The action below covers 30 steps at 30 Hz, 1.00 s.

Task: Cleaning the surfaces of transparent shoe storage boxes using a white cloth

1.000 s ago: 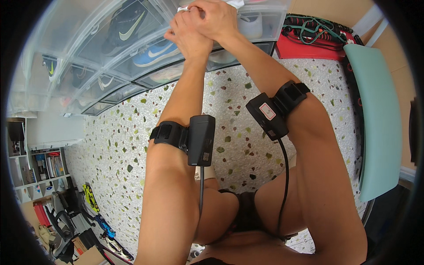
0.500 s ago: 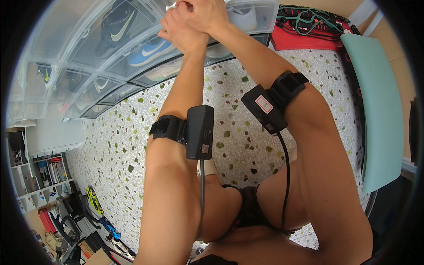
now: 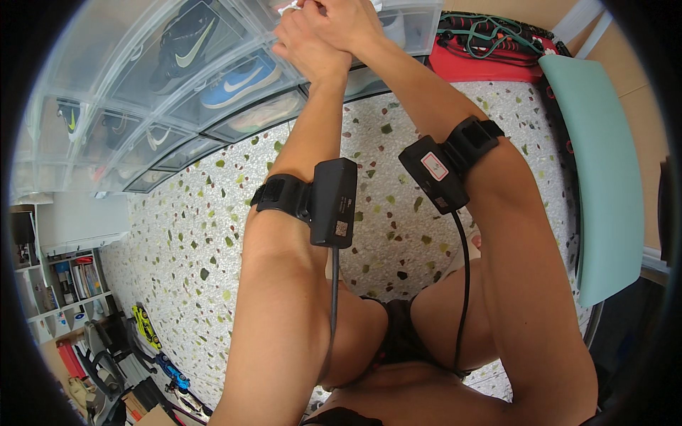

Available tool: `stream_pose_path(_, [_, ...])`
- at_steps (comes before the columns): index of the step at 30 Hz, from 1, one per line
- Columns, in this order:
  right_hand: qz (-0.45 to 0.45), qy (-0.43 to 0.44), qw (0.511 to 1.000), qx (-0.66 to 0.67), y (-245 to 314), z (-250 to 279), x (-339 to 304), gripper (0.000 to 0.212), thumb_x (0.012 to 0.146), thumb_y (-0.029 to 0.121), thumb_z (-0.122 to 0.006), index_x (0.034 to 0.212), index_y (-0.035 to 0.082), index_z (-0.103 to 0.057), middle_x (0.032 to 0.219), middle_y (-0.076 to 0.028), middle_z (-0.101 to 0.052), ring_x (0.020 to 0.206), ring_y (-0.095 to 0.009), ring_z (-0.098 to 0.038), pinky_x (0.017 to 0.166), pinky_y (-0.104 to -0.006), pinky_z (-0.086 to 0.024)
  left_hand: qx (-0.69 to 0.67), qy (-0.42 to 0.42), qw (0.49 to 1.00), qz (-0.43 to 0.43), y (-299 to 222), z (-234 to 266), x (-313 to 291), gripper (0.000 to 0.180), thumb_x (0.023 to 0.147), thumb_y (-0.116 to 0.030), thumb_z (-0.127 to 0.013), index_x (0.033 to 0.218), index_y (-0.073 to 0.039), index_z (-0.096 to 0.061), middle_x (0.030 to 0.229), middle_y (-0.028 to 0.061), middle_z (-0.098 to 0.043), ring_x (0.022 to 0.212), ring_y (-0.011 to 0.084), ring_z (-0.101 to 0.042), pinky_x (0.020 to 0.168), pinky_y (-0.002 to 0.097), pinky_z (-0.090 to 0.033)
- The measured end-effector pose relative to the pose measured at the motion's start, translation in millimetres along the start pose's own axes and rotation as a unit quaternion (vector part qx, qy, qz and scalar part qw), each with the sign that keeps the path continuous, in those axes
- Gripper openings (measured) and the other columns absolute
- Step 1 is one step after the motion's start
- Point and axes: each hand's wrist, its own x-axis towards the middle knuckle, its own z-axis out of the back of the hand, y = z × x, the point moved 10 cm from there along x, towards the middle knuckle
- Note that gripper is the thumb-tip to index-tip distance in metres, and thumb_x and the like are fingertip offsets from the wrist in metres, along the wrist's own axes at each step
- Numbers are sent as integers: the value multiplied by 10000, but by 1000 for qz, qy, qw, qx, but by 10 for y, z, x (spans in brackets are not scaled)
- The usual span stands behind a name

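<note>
Left hand (image 3: 307, 48) has shifted right, white material (image 3: 287, 8) beside it.

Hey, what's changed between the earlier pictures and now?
The left hand and right hand have shifted slightly right along the clear shoe boxes, farther from the blue shoe. The view shifted a little too. No taking hold or letting go shows. The hands still overlap; the shoe stays in its box.

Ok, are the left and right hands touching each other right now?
Touching. The head view shows the right hand laid partly over the left hand, skin meeting skin with no gap visible between them.
</note>
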Motion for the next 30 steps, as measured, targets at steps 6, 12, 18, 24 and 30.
stream_pose_path(6, [12, -32, 999, -15, -90, 192, 25, 254, 860, 282, -556, 926, 99, -719, 929, -166, -699, 904, -378, -662, 801, -460, -527, -22, 12, 1000, 5, -192, -91, -2, 552, 747, -380, -737, 1235, -183, -569, 1206, 56, -554, 1188, 315, -454, 945, 500, -325])
stream_pose_path(12, [-32, -52, 997, -48, -238, 452, -18, 257, 868, 277, -546, 932, 100, -720, 905, -199, -695, 880, -401, -664, 773, -479, -532, -98, 6, 995, -28, -390, -163, -34, 535, 756, -367, -728, 1233, -172, -584, 1259, 63, -560, 1203, 304, -463, 981, 491, -301])
stream_pose_path(18, [-50, -89, 992, -71, -405, 744, -28, 252, 876, 268, -538, 921, 92, -713, 856, -231, -680, 830, -435, -660, 741, -508, -530, -132, 12, 989, -64, -705, -247, -43, 483, 788, -340, -697, 1212, -132, -598, 1250, 74, -574, 1191, 292, -481, 991, 486, -295])
stream_pose_path(24, [-92, -96, 976, -174, -609, 1042, -48, 283, 894, 295, -511, 908, 89, -705, 835, -240, -679, 804, -445, -661, 734, -524, -529, -126, 39, 987, -95, -1060, -223, -85, 422, 820, -314, -633, 1190, -112, -626, 1084, 89, -648, 1097, 301, -558, 950, 486, -394])
stream_pose_path(30, [-109, -118, 957, -242, -699, 1270, -44, 290, 889, 308, -504, 920, 106, -709, 849, -238, -686, 807, -449, -662, 750, -525, -530, -186, 92, 971, -118, -1270, -387, -63, 469, 791, -287, -663, 1225, -117, -617, 1095, 91, -639, 1100, 299, -543, 954, 462, -393])
